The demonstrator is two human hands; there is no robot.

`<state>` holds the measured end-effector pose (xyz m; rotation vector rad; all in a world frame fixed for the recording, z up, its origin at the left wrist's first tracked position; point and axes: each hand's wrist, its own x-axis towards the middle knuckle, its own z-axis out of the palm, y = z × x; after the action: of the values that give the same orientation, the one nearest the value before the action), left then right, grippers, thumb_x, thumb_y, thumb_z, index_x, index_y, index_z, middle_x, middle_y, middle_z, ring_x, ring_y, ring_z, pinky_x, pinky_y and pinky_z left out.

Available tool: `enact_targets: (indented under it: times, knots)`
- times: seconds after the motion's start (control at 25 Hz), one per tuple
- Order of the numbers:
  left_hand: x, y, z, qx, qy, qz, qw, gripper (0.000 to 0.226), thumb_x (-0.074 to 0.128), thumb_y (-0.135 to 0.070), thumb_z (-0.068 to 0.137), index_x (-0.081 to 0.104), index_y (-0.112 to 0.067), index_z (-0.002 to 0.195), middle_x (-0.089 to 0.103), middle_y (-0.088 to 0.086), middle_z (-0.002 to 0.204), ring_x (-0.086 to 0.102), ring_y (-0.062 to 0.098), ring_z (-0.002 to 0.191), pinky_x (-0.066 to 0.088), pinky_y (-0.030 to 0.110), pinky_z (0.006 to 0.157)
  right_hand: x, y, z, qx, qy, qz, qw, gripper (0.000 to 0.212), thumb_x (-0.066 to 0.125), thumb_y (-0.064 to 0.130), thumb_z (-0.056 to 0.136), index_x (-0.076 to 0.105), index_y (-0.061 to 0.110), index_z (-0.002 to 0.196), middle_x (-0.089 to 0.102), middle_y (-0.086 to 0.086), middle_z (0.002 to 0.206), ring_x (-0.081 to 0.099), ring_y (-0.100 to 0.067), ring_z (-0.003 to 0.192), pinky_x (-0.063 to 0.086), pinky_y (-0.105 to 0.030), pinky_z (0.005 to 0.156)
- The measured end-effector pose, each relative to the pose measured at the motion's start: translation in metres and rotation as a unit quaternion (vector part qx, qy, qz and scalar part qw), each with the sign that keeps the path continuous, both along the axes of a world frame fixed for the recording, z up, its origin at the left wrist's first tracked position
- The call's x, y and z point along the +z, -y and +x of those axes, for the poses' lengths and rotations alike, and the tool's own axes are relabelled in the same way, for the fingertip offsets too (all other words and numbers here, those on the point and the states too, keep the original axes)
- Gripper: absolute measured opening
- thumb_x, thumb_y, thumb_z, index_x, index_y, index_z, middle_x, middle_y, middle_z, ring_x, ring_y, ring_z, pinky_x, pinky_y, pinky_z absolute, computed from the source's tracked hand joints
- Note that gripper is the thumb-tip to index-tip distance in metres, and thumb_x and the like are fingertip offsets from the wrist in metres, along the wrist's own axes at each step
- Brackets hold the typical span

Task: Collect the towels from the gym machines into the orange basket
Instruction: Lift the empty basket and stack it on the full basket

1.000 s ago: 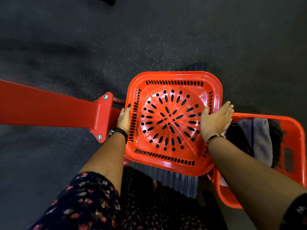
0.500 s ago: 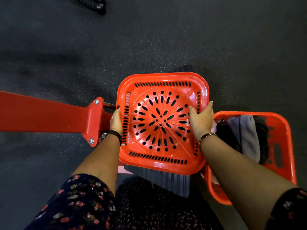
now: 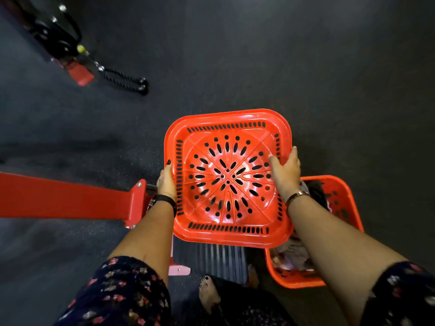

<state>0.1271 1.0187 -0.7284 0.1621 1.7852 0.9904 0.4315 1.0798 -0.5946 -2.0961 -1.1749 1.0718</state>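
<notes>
Plainly, the main risk is a knock or a slip, since the empty basket (image 3: 226,115) hangs in the air between two obstacles. The left hand (image 3: 166,184) holds its left rim with the thumb laid along the edge and the fingers out of sight beneath, so I cannot tell how firmly they hook. The right hand (image 3: 286,171) pinches the right rim, thumb inside the wall and fingers wrapped over the outside. The red machine beam (image 3: 66,196) ends just beside the left wrist, so a swing that way could bang the rim or the knuckles on its bolted plate. On the right a second basket (image 3: 350,198) sits on the floor (image 3: 306,67), partly under the right forearm, with the towels (image 3: 317,191) heaped inside. Lowering the held basket carelessly could catch that rim and tip it. A ribbed grey plate (image 3: 219,257) lies directly below, near a bare foot (image 3: 208,294), and looks like a likely trip point. Forward and to the right the dark floor is open; a rope handle (image 3: 124,82) lies well apart at the far left.
</notes>
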Motion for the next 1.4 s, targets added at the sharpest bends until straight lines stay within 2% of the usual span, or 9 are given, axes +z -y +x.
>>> enact_targets:
  times: [0.16, 0.52, 0.76, 0.88, 1.0, 1.12, 1.2, 1.32, 1.4]
  knots:
    - [0.106, -0.007, 0.059, 0.012, -0.064, 0.024, 0.998, 0.077, 0.046, -0.076, 0.066, 0.067, -0.022, 0.115, 0.064, 0.011, 0.12, 0.06, 0.029, 0.111, 0.044, 0.05, 0.103, 0.052, 0.005, 0.05, -0.02, -0.051, 0.006, 0.998, 0.077, 0.057, 0.038, 0.091, 0.016, 0.018, 0.153, 0.024, -0.012, 0.157, 0.028, -0.031, 0.142, 0.025, -0.044, 0.117]
    - [0.217, -0.02, 0.196, 0.08, -0.111, 0.056, 0.989, 0.079, 0.042, -0.074, 0.068, 0.062, -0.02, 0.122, 0.055, 0.013, 0.132, 0.048, 0.029, 0.126, 0.034, 0.045, 0.111, 0.12, -0.017, 0.191, -0.044, -0.161, -0.014, 0.986, 0.056, 0.05, 0.054, 0.084, 0.051, 0.02, 0.129, 0.061, -0.005, 0.123, 0.058, -0.028, 0.113, 0.043, -0.046, 0.103]
    - [0.248, -0.042, 0.273, 0.097, -0.124, 0.053, 0.986, 0.058, 0.04, -0.06, 0.089, 0.047, -0.03, 0.139, 0.037, 0.017, 0.146, 0.039, 0.035, 0.132, 0.028, 0.042, 0.112, 0.043, -0.094, 0.309, -0.028, -0.193, 0.012, 0.981, 0.092, 0.026, 0.088, 0.063, 0.06, 0.027, 0.125, 0.063, -0.003, 0.129, 0.057, -0.021, 0.119, 0.039, -0.046, 0.108]
    - [0.258, -0.055, 0.287, 0.133, -0.132, 0.083, 0.979, 0.057, 0.037, -0.057, 0.094, 0.049, -0.021, 0.137, 0.044, 0.017, 0.143, 0.041, 0.033, 0.131, 0.028, 0.04, 0.111, 0.126, -0.073, 0.304, -0.062, -0.241, -0.023, 0.968, 0.086, 0.018, 0.08, 0.078, 0.06, 0.02, 0.123, 0.062, -0.003, 0.125, 0.056, -0.017, 0.114, 0.043, -0.032, 0.095]
    - [0.266, -0.071, 0.288, 0.145, -0.081, 0.154, 0.974, 0.067, 0.038, -0.06, 0.092, 0.047, -0.01, 0.136, 0.053, 0.01, 0.134, 0.05, 0.025, 0.122, 0.036, 0.037, 0.107, 0.165, -0.076, 0.301, -0.045, -0.272, -0.046, 0.96, 0.064, 0.009, 0.06, 0.097, 0.057, 0.02, 0.089, 0.06, -0.003, 0.09, 0.055, -0.013, 0.084, 0.039, -0.027, 0.086]
    - [0.227, -0.094, 0.259, 0.125, 0.001, 0.146, 0.981, 0.109, 0.041, -0.086, 0.06, 0.045, -0.012, 0.14, 0.054, 0.007, 0.139, 0.054, 0.023, 0.122, 0.039, 0.038, 0.109, 0.172, -0.091, 0.307, -0.047, -0.291, -0.049, 0.954, 0.063, 0.016, 0.067, 0.094, 0.058, 0.02, 0.085, 0.059, -0.003, 0.089, 0.054, -0.012, 0.082, 0.038, -0.028, 0.091]
    - [0.235, -0.099, 0.255, 0.087, 0.027, 0.117, 0.989, 0.089, 0.029, -0.081, 0.074, 0.062, -0.012, 0.122, 0.07, 0.009, 0.117, 0.067, 0.018, 0.106, 0.049, 0.033, 0.098, 0.177, -0.102, 0.312, -0.039, -0.298, -0.061, 0.952, 0.052, 0.03, 0.062, 0.094, 0.058, 0.02, 0.082, 0.06, -0.001, 0.083, 0.053, -0.012, 0.079, 0.041, -0.026, 0.077]
    - [0.26, -0.104, 0.262, -0.006, 0.084, 0.128, 0.988, 0.067, 0.03, -0.026, 0.099, 0.066, -0.014, 0.044, 0.061, -0.005, 0.043, 0.058, 0.005, 0.037, 0.046, 0.012, 0.043, 0.177, -0.115, 0.323, -0.034, -0.293, -0.075, 0.953, 0.032, 0.042, 0.042, 0.09, 0.049, 0.022, 0.067, 0.051, 0.002, 0.06, 0.046, -0.013, 0.064, 0.037, -0.024, 0.063]
    - [0.258, -0.103, 0.263, -0.045, 0.066, 0.079, 0.994, 0.053, 0.033, -0.012, 0.093, 0.058, -0.014, 0.046, 0.051, -0.008, 0.034, 0.047, 0.004, 0.028, 0.035, 0.01, 0.033, 0.166, -0.117, 0.332, -0.033, -0.278, -0.095, 0.955, 0.025, 0.039, 0.033, 0.085, 0.043, 0.022, 0.063, 0.042, 0.001, 0.054, 0.04, -0.015, 0.054, 0.033, -0.025, 0.059]
